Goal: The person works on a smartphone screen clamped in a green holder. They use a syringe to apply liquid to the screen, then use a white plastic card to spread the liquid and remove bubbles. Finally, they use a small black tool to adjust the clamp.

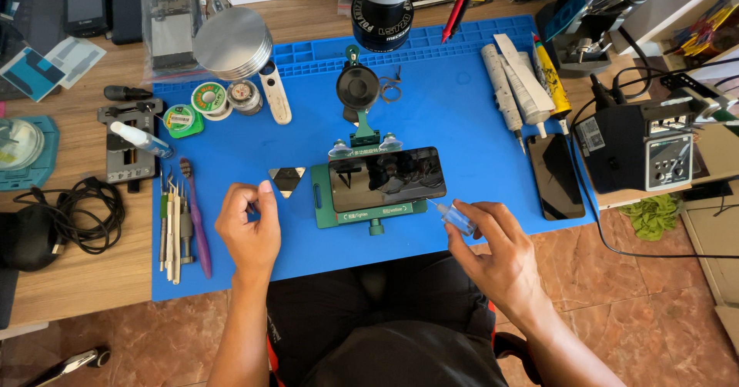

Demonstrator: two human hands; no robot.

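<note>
At the far left of the wooden desk [85,279] lie a coiled black cable [73,214] and a grey metal vise [127,145], out of the way. On the blue mat [462,110], a row of slim hand tools [173,229] and a purple toothbrush [194,214] sits along the left edge, lined up within easy reach. The left hand [248,233] hovers just above the mat with its fingers curled in and thumb against the forefinger; whether it pinches something small I cannot tell. Just beside it lies a triangular pick [286,179]. In the middle, a dark phone [387,178] lies clamped flat in a green holder [368,211], screen up, which keeps it steady. The right hand [496,252] pinches a small clear dropper bottle [456,218], tilted so that its fine needle tip points at the phone's lower right edge. Further right, another dark phone [556,175] lies flat, set aside near a black soldering station [643,145].
</note>
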